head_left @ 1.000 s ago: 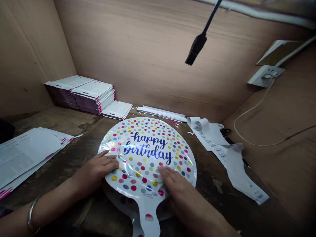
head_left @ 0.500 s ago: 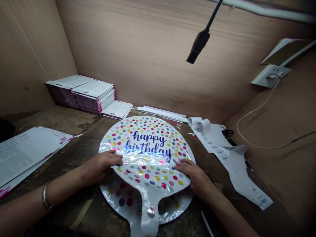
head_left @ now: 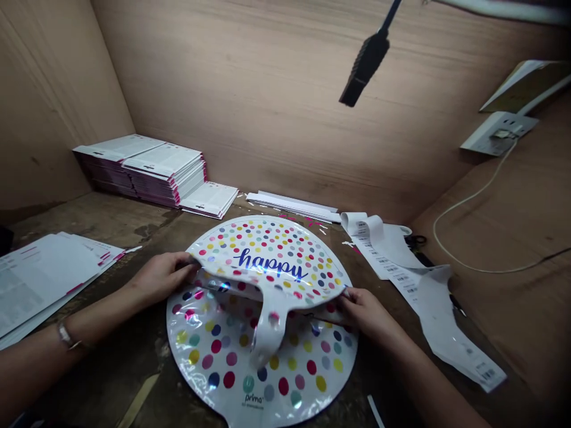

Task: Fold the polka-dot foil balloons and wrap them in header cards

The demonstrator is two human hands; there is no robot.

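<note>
A round white foil balloon (head_left: 272,261) with coloured dots and blue "happy" lettering is lifted and folding back, its tail (head_left: 270,327) hanging over a second dotted balloon (head_left: 250,362) lying flat beneath it on the dark wooden table (head_left: 111,368). My left hand (head_left: 160,274) grips the top balloon's left edge with closed fingers. My right hand (head_left: 363,309) pinches its right edge. Both hands hold it just above the lower balloon.
Stacks of printed cards (head_left: 147,169) stand at the back left, and loose sheets (head_left: 44,276) lie at the left. A strip of barcode labels (head_left: 414,279) trails at the right. A black brush (head_left: 363,62) hangs overhead. A socket and white cable (head_left: 497,132) sit on the right wall.
Both hands went from pressing flat on the top balloon to gripping its side edges. The near half has been lifted and folded back, hiding "birthday" and uncovering the balloon underneath.
</note>
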